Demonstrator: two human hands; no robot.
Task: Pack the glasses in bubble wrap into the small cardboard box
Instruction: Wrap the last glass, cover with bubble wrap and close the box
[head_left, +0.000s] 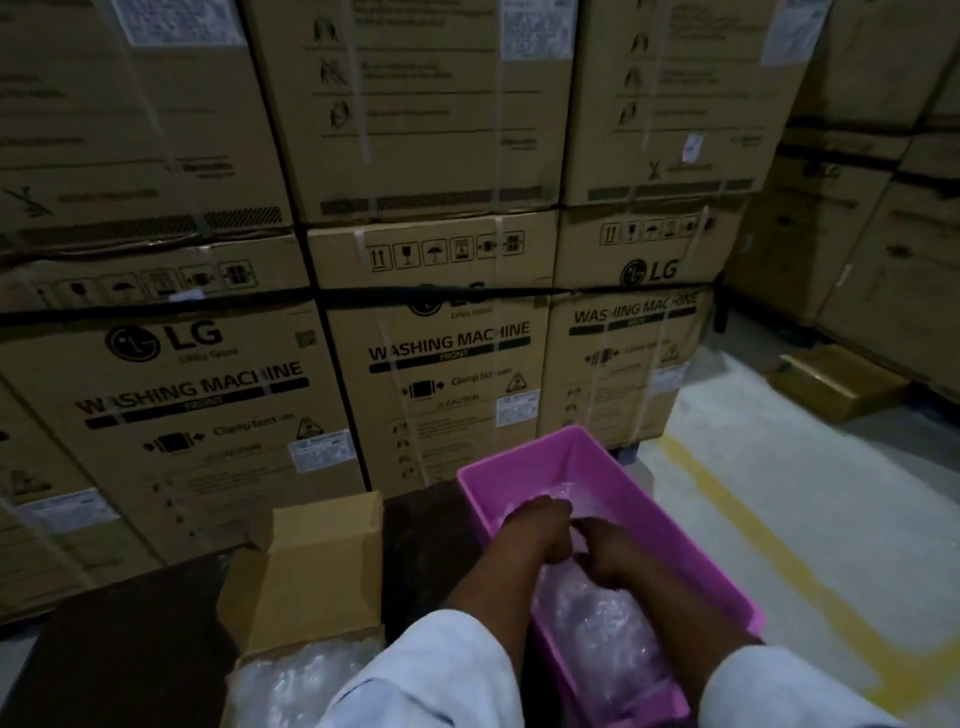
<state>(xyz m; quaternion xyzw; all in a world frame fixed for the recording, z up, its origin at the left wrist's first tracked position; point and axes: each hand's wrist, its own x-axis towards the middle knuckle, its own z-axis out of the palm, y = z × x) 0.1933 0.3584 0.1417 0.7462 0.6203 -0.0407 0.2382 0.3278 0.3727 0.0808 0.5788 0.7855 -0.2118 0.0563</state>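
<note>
A pink plastic bin (691, 540) stands at the lower right and holds several glasses wrapped in bubble wrap (597, 623). Both my hands reach down into it. My left hand (537, 527) curls its fingers round a wrapped glass near the bin's middle. Right beside it, my right hand (610, 551) grips the same bundle of wrap. The small cardboard box (311, 571) stands open to the left of the bin, flaps raised, with bubble-wrapped pieces (291, 680) showing inside at its near end.
Stacked washing machine cartons (431, 353) form a wall just behind the box and bin. A dark table surface (130, 649) carries the box. Grey floor with a yellow line (769, 551) lies to the right, with a small brown carton (836, 382) on it.
</note>
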